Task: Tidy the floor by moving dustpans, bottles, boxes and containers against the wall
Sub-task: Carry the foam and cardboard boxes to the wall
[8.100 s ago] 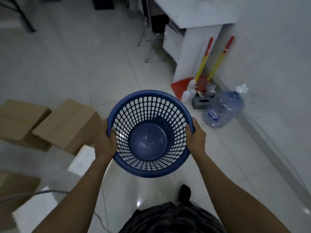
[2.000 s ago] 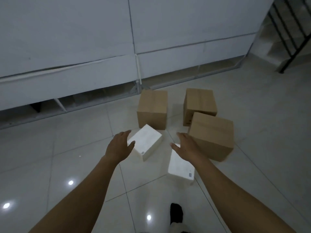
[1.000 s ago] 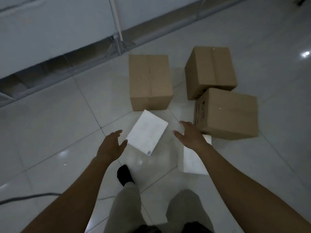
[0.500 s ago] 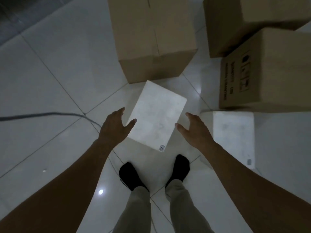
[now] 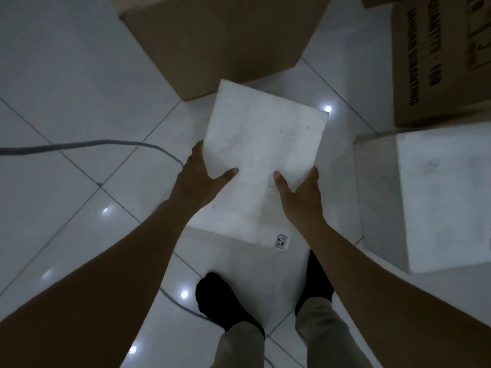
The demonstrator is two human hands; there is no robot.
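Note:
A white box [image 5: 263, 144] with a small label at its near corner lies in front of my feet. My left hand [image 5: 200, 179] grips its left side, thumb on the top face. My right hand [image 5: 299, 195] grips its right side, thumb likewise on top. A second white box [image 5: 441, 192] sits on the floor to the right. A brown cardboard box [image 5: 220, 35] stands just beyond the held box, and another brown box [image 5: 441, 57] with printed black text is at the upper right.
The floor is glossy white tile [image 5: 66, 83] with light reflections. A grey cable [image 5: 79, 144] runs in from the left and curves under my left arm. My feet in dark socks [image 5: 223, 301] stand just below the held box.
Both hands, which hovered open on either side of the white box, have closed onto its sides. The view has dropped closer to the boxes.

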